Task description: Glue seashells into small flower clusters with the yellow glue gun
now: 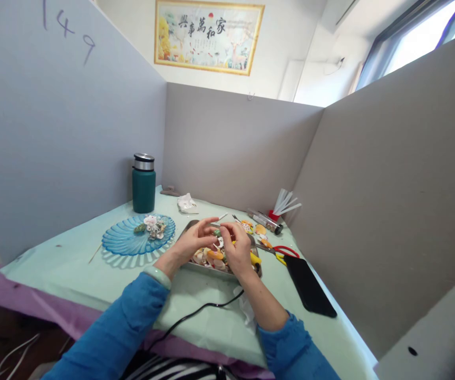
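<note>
Clock positions are taken from the tray centre, with 12 o'clock away from the wearer. A pale green cloth (73, 285) covers the table. On it sits a rectangular metal tray (207, 271) filled with mixed shells. A translucent blue, scalloped plate (118, 240) lies at 9 o'clock. A teal cylindrical bottle with a silver top (144, 190) stands at 10 o'clock; a flat black phone-shaped slab (309, 287) lies at 4 o'clock. The left hand (195, 241), fingers curved and thumb parted, and the right hand (236, 249), fingers bent inward, meet above the tray. A white-and-green shell cluster (154, 227) rests on the plate. A small green piece (216, 232) is located between the fingertips; which hand grips it cannot be told.
</note>
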{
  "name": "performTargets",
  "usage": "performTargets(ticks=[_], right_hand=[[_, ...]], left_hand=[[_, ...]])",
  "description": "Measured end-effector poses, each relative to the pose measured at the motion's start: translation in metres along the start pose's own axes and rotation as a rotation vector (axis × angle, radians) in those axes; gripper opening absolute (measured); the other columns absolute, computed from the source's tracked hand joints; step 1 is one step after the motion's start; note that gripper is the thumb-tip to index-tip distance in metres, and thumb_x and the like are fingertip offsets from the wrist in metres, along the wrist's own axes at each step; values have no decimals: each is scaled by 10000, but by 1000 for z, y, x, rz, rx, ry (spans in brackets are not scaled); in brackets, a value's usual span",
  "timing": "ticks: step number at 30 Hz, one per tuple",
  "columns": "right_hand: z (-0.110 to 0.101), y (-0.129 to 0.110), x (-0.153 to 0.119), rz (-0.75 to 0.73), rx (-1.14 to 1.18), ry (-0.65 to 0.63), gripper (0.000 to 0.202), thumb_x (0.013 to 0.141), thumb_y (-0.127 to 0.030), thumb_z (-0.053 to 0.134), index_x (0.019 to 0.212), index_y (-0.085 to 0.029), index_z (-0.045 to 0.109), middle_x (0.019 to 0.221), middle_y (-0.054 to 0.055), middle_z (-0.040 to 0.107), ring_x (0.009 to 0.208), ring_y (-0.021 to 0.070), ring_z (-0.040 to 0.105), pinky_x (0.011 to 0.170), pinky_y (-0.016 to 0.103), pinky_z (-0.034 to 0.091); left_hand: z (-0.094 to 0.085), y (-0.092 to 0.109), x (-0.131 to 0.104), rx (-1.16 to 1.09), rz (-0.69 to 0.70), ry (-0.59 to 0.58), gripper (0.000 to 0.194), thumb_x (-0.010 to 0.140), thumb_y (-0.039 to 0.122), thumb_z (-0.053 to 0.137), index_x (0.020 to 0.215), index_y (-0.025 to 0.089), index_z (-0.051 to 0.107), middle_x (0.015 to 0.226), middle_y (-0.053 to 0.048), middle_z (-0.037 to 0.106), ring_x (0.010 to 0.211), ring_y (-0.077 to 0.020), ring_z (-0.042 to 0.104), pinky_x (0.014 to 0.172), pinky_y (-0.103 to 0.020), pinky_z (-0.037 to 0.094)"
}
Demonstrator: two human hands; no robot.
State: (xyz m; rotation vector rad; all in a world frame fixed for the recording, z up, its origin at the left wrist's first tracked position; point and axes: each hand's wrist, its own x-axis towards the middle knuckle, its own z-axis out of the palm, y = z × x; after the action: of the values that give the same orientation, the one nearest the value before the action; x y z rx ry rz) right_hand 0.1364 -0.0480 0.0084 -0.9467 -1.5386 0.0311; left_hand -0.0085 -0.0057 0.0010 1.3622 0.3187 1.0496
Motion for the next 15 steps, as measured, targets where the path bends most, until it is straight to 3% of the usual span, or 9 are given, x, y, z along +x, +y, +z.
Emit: performTargets(ticks=[6, 11, 15], right_hand=[[0, -2, -1, -71, 7, -19, 142, 883, -236, 493, 955, -206, 612, 950, 67, 598, 906, 191, 552, 773, 328, 469], [3, 0, -3, -135, -14, -60, 213, 825, -206, 575, 1036, -219, 598, 1013, 77, 580, 963, 213, 537, 860, 380, 453], [4, 2, -3, -134, -8, -65, 199, 852, -193, 545, 1042, -218, 597, 1020, 77, 573, 989, 209, 530, 885, 380, 444]], left_hand=[[-5, 7, 0, -204, -109, 71, 447, 715, 159, 704, 1144, 163, 581, 944, -77, 658, 707, -120, 635, 655, -253, 528], [-7, 9, -1, -261, -153, 15, 391, 756, 155, 664, 1143, 161, 606, 994, -100, 670, 771, -136, 646, 691, -255, 528], [-7, 8, -2, -296, -166, -18, 361, 769, 148, 651, 1129, 157, 620, 937, -93, 679, 764, -135, 645, 692, -244, 524]])
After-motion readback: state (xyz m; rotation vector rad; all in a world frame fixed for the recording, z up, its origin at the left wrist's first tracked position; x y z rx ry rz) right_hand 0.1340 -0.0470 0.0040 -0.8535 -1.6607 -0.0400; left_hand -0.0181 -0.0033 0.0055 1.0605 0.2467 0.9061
